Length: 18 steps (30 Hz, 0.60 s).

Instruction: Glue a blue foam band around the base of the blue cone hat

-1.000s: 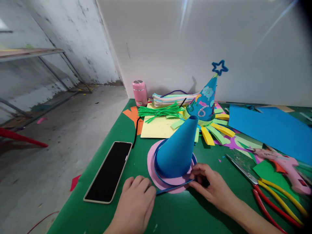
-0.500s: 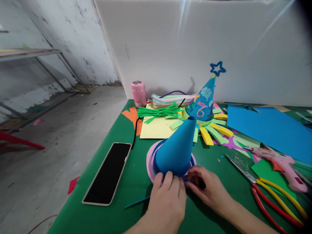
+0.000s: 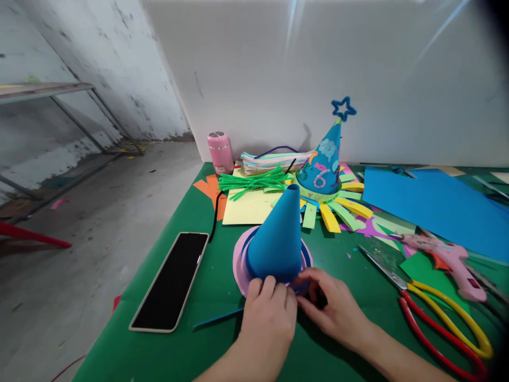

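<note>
A smooth blue paper cone (image 3: pixel 276 244) with an open tip stands on a flat pink paper disc (image 3: pixel 239 265), at the near middle of a green-covered worktop (image 3: pixel 167 358). A narrow blue strip (image 3: pixel 307 257) curves around the base of the cone, and a straight blue end projects leftward from beneath the left hand.

The left hand (image 3: pixel 269 313) lies over the near edge of the disc with its fingers bent; whether they pinch anything cannot be told, the fingertips being partly hidden. The right hand (image 3: pixel 328 300), just beside it, is drawn narrow, thumb and forefinger holding the strip near the base of the cone.

To the left lies a dark-screened smartphone (image 3: pixel 170 281) in a pale case. To the right are scissors with red and yellow handles (image 3: pixel 403 284), blades pointing away, and a pink glue gun (image 3: pixel 441 254). Behind the cone, a decorated blue party hat (image 3: pixel 328 170) bears a blue star (image 3: pixel 343 109) at its tip; left of it lies a bundle of bright green pipe cleaners (image 3: pixel 254 180), near a pink cylindrical container (image 3: pixel 220 154).
</note>
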### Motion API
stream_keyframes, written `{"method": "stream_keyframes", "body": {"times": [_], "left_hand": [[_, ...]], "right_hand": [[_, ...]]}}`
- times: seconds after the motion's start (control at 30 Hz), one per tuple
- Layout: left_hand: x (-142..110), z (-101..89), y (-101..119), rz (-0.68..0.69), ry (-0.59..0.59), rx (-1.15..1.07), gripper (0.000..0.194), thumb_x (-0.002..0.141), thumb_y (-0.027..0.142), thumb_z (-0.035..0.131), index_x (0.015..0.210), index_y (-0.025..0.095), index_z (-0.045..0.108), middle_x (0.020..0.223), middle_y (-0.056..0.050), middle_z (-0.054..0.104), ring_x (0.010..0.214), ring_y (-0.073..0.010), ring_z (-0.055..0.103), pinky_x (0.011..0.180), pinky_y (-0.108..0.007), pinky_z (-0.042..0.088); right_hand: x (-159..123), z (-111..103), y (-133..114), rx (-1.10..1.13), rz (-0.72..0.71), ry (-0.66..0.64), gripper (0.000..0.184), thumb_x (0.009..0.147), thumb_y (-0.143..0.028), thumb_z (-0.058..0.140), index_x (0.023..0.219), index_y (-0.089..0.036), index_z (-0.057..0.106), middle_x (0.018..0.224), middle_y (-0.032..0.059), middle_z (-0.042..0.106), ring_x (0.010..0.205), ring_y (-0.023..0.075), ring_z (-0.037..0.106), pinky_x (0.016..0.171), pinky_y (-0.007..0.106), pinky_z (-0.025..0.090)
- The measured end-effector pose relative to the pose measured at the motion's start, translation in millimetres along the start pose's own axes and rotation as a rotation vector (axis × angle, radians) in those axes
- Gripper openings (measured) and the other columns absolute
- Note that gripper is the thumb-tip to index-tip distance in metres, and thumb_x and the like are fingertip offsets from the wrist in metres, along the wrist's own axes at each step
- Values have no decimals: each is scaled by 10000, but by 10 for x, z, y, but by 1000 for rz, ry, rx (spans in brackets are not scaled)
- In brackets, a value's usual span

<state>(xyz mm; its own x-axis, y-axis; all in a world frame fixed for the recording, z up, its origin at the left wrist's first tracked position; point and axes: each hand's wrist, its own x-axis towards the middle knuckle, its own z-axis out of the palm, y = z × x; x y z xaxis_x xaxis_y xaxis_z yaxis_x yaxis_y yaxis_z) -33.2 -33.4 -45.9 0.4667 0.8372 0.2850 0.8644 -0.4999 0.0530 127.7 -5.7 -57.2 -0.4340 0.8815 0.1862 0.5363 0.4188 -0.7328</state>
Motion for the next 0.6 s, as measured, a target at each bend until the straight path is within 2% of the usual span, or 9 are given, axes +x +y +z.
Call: {"method": "stream_keyframes", "body": {"times": [0.1,0.2,0.3,0.37,0.47,0.6], "left_hand": [[-25,-20,-27,0,-22,-14,97,751,98,523,792,166,579,730,-14,574,733,-191,457,658,-352,319],[-64,-53,-81,19,-7,-36,157,736,85,514,851,165,585,786,-22,602,796,-202,465,735,-367,316],[-118,-78,-178,26,-4,-85,198,735,85,495,885,182,582,821,-19,619,863,-209,465,802,-374,294],[-152,-98,-269,19,-6,-136,208,747,89,471,884,204,578,824,-11,623,888,-207,468,832,-381,277],[-187,-162,-425,37,-9,-181,248,754,67,406,846,223,575,824,-10,614,894,-200,475,849,-398,261],[-212,-292,-572,33,-127,-267,274,787,91,355,863,239,572,893,-18,597,940,-203,465,840,-394,283]], "right_hand": [[33,-129,64,36,63,157,208,804,-238,501,999,-207,436,797,18,574,575,112,512,526,233,447],[143,-255,207,-32,77,226,266,852,-235,417,1113,-191,390,927,58,578,723,137,551,656,266,477],[263,-292,339,-82,42,165,389,854,-179,372,1241,-198,335,1121,79,541,957,168,524,828,328,443],[301,-270,376,-124,8,102,464,843,-149,366,1298,-206,298,1155,76,541,1024,184,493,872,362,414],[273,-221,350,-204,-34,14,553,818,-156,406,1349,-198,259,1102,99,582,1029,238,475,850,420,399],[141,-199,239,-292,-48,-39,572,803,-179,431,1353,-166,277,1057,135,598,1033,299,445,819,472,370]]}}
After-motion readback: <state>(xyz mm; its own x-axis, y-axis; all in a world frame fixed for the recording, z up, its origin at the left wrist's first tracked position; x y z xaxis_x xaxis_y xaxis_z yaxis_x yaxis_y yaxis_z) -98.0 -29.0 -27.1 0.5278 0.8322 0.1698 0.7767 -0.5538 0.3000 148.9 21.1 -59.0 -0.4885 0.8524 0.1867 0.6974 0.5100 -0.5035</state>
